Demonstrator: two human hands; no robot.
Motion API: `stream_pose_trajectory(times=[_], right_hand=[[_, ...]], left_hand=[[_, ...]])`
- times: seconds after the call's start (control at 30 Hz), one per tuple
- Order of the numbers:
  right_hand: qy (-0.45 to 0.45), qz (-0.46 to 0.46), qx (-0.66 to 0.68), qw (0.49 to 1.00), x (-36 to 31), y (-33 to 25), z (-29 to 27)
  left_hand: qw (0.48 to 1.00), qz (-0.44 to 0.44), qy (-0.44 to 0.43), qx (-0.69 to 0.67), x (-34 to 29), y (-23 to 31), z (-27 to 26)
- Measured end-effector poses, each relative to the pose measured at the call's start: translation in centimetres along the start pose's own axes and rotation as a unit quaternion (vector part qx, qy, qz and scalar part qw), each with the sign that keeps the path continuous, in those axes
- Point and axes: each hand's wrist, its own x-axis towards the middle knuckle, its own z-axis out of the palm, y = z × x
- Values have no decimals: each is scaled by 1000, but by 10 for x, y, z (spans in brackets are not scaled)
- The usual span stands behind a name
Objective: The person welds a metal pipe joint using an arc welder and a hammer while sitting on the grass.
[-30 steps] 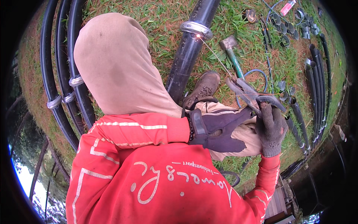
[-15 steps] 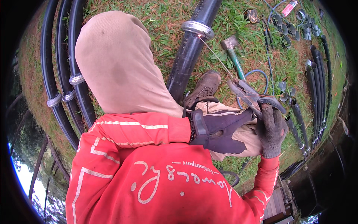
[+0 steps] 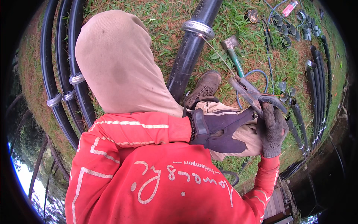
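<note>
Our right fingers (image 3: 269, 116) gripped a holder (image 3: 247, 90), its rod (image 3: 217, 56) at the pipe (image 3: 186, 56). Whether our left fingers (image 3: 242, 115) gripped, we couldn't tell.

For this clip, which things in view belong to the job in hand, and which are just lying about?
In use:
- clamp in the gloved right hand
- thin rod
- black pipe with silver collar

Apparently just lying about:
- hammer
- blue hose
- short grey tubes
- three other pipes at left

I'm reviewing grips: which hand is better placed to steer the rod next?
Probably the right hand: it grips the clamp carrying the thin rod; whether the left hand touches the clamp is unclear.
</note>
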Motion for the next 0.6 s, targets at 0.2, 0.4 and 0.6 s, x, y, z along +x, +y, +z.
stream_pose_trajectory(times=[0.2, 0.4, 0.6], right_hand=[[-10, 3, -1, 1000, -2, 2, 1], [11, -31, 17, 999, -1, 2, -2], [-3, -2, -4, 1000, 1, -1, 0]], left_hand=[[1000, -3, 4, 1, -2, -1, 0], [1000, -9, 1, 2, -5, -1, 1], [1000, -17, 14, 7, -5, -2, -1]])
